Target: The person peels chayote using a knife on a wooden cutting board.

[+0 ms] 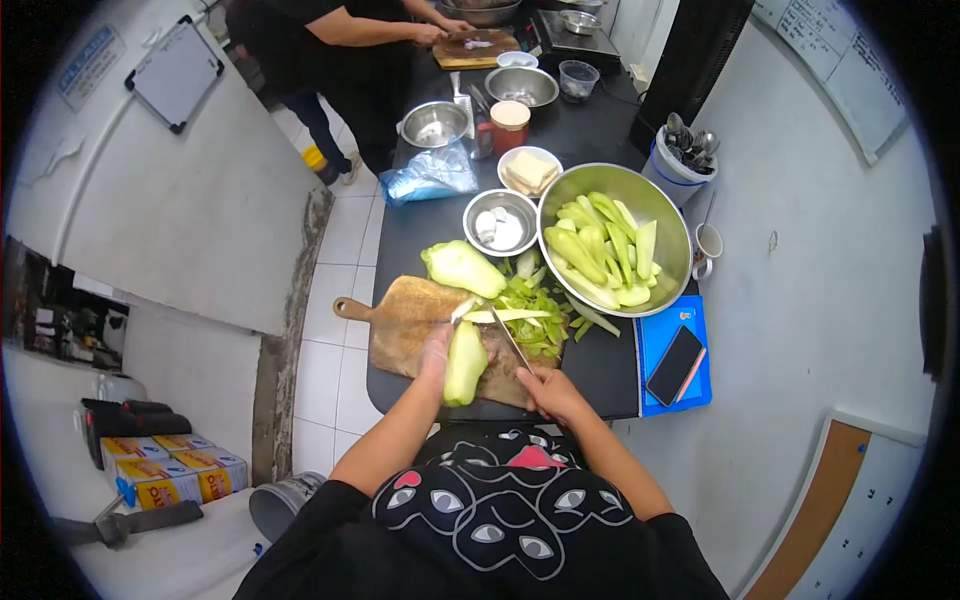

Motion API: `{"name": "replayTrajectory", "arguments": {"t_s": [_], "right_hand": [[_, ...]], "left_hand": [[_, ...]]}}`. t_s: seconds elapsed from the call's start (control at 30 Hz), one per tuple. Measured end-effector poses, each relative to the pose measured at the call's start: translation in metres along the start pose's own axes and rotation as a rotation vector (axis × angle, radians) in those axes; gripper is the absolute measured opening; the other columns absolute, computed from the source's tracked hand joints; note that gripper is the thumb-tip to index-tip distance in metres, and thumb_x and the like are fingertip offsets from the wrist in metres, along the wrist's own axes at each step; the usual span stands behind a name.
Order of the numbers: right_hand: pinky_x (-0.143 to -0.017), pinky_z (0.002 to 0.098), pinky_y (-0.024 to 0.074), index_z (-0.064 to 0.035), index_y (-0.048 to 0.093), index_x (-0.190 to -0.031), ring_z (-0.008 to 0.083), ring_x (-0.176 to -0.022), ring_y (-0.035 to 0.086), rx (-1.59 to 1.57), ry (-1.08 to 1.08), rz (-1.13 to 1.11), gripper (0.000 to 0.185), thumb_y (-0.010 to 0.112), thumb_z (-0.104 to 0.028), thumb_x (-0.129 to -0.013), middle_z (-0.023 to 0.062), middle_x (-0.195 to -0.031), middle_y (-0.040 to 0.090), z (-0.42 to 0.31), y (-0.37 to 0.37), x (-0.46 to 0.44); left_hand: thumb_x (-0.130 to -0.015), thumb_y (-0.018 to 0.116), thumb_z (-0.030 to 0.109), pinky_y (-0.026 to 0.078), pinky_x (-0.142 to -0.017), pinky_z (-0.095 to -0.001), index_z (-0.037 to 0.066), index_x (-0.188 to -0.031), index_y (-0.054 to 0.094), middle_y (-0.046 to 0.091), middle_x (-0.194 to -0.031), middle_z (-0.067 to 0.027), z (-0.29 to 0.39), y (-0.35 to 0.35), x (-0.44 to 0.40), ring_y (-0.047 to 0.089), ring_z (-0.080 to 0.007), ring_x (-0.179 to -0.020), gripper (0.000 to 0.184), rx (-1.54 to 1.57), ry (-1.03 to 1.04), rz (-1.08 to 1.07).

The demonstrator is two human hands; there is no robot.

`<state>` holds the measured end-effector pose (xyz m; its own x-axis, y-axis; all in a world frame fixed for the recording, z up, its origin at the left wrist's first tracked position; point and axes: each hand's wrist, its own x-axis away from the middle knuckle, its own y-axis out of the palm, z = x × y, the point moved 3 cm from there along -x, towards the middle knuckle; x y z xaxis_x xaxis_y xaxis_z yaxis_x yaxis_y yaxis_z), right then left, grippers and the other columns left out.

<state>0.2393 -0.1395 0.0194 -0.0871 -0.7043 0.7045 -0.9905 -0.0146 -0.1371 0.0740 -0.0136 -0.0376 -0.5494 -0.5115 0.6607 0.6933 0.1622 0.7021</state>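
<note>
My left hand [435, 352] is closed on the side of a pale green peeled vegetable [464, 366] over the wooden cutting board [400, 330]. In my right hand [548, 391] is a knife [510, 340], its blade angled up and left over the board. A pale strip [505, 315] lies beyond the held vegetable, beside a pile of green peelings [530, 298]. Another whole pale green vegetable [463, 268] rests at the board's far edge. Long green pieces [602, 250] fill much of a large metal bowl [673, 210] at the right.
Beyond the board stand a small metal bowl [500, 222], a plate with pale blocks [530, 171], a red mug [508, 128] and a plastic bag [432, 178]. A phone [677, 365] lies on a blue folder at right. Another person works at the far end.
</note>
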Motion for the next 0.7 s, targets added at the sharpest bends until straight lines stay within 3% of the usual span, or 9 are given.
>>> {"name": "replayTrajectory", "arguments": {"t_s": [0.1,0.2,0.23,0.37,0.47,0.5,0.6,0.63,0.7], "right_hand": [[-0.035,0.0230,0.0303,-0.0034,0.064,-0.102,0.0063,-0.037,0.039,-0.224,-0.020,-0.014,0.040,0.059,-0.040,-0.087,0.0022,-0.057,0.056,-0.025,0.011,0.009],[-0.036,0.0237,0.0311,-0.0009,0.064,-0.103,0.0061,-0.038,0.040,-0.160,-0.117,0.023,0.040,0.063,-0.037,-0.085,0.0004,-0.056,0.054,-0.033,0.019,0.006],[-0.036,0.0237,0.0324,-0.0030,0.064,-0.105,0.0062,-0.039,0.042,-0.031,-0.334,0.141,0.039,0.065,-0.036,-0.084,0.0001,-0.058,0.055,-0.011,0.024,-0.019],[-0.038,0.0240,0.0369,-0.0069,0.061,-0.112,0.0080,-0.040,0.045,0.055,-0.282,-0.001,0.036,0.058,-0.035,-0.089,0.0021,-0.061,0.058,-0.027,0.029,-0.002],[-0.040,0.0238,0.0392,-0.0070,0.059,-0.116,0.0086,-0.042,0.047,0.008,-0.177,-0.049,0.038,0.054,-0.036,-0.091,0.0021,-0.060,0.059,-0.033,0.024,0.003],[-0.042,0.0254,0.0411,-0.0074,0.058,-0.117,0.0092,-0.045,0.049,-0.029,-0.278,0.047,0.039,0.053,-0.037,-0.091,0.0018,-0.058,0.057,-0.022,0.023,-0.005],[-0.044,0.0270,0.0422,-0.0066,0.058,-0.116,0.0101,-0.046,0.051,0.183,-0.327,0.095,0.040,0.052,-0.037,-0.092,0.0024,-0.058,0.056,-0.005,0.011,-0.014],[-0.045,0.0273,0.0423,-0.0063,0.058,-0.116,0.0101,-0.047,0.051,0.254,-0.305,0.072,0.040,0.052,-0.037,-0.092,0.0025,-0.057,0.055,-0.005,0.007,-0.013],[-0.072,0.0362,0.0443,-0.0023,0.057,-0.116,0.0293,-0.080,0.057,0.286,-0.239,0.021,0.045,0.053,-0.038,-0.090,0.0178,-0.089,0.059,0.004,0.016,-0.019]], "left_hand": [[-0.089,0.045,0.030,0.051,-0.072,-0.0466,0.002,-0.098,0.056,0.061,-0.089,-0.0160,-0.016,-0.011,-0.025,0.060,-0.0296,-0.080,0.031,0.261,-0.061,-0.168],[-0.090,0.048,0.034,0.051,-0.073,-0.0453,0.006,-0.102,0.057,0.062,-0.091,-0.0134,-0.023,0.019,-0.001,0.060,-0.0278,-0.080,0.032,0.035,0.037,0.000],[-0.091,0.048,0.041,0.051,-0.074,-0.0448,0.009,-0.105,0.057,0.062,-0.094,-0.0122,-0.025,0.025,0.007,0.060,-0.0265,-0.082,0.036,-0.046,0.050,0.028],[-0.091,0.047,0.048,0.052,-0.073,-0.0469,0.009,-0.106,0.056,0.062,-0.096,-0.0134,-0.020,0.024,0.038,0.061,-0.0266,-0.082,0.043,-0.253,-0.159,0.016],[-0.093,0.045,0.043,0.053,-0.068,-0.0485,0.009,-0.106,0.054,0.061,-0.093,-0.0131,0.008,0.002,0.030,0.061,-0.0285,-0.080,0.037,-0.382,-0.069,0.001],[-0.094,0.035,0.048,0.055,-0.066,-0.0471,0.007,-0.109,0.052,0.058,-0.103,-0.0152,0.020,0.017,0.038,0.062,-0.0284,-0.076,0.047,-0.566,-0.084,0.167],[-0.096,0.027,0.048,0.053,-0.073,-0.0459,0.006,-0.109,0.050,0.055,-0.106,-0.0160,0.045,0.017,0.040,0.061,-0.0290,-0.083,0.049,-1.359,0.282,0.161],[-0.097,0.021,0.046,0.045,-0.090,-0.0405,0.005,-0.110,0.048,0.053,-0.111,-0.0161,0.048,-0.007,0.018,0.055,-0.0272,-0.100,0.051,-1.303,0.136,0.173],[-0.097,0.022,0.043,0.039,-0.096,-0.0387,0.004,-0.110,0.048,0.052,-0.114,-0.0159,0.054,-0.015,0.013,0.050,-0.0269,-0.108,0.048,-1.386,0.368,0.304]]}}
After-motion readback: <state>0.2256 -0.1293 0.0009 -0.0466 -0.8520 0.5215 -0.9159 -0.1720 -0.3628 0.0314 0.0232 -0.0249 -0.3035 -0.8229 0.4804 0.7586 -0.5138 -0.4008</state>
